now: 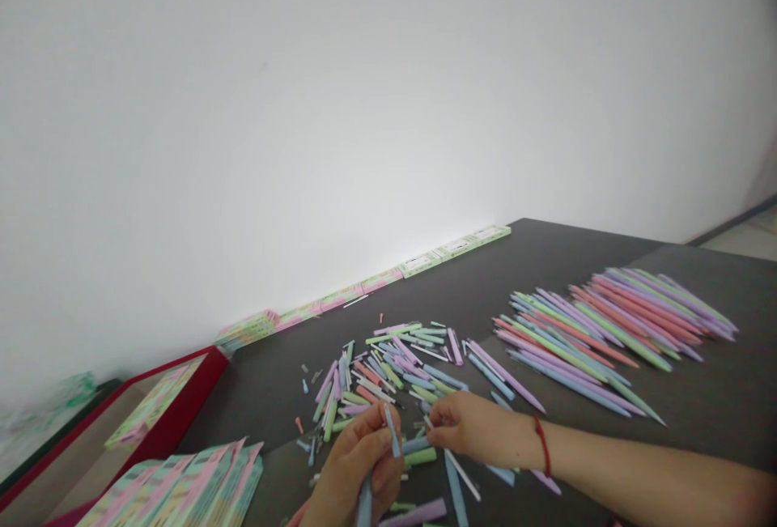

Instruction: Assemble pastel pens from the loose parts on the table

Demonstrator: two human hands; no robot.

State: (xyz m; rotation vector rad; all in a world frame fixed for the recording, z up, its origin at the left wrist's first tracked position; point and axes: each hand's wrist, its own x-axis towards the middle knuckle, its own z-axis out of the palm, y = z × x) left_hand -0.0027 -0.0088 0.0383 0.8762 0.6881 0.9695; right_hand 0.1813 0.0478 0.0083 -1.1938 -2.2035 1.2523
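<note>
My left hand is closed, with a light blue pen part pinched at the fingertips. A longer blue pen barrel shows lower in the same hand, partly hidden by the fingers. My right hand, with a red string at the wrist, is closed on a thin white pen refill, which slants down to the right. Around both hands lies a loose heap of pastel pen parts in blue, green, purple and coral, with white refills among them.
Rows of tapered pastel pens lie to the right on the dark table. Printed boxes line the wall. A red-edged box and fanned printed packets sit at the left.
</note>
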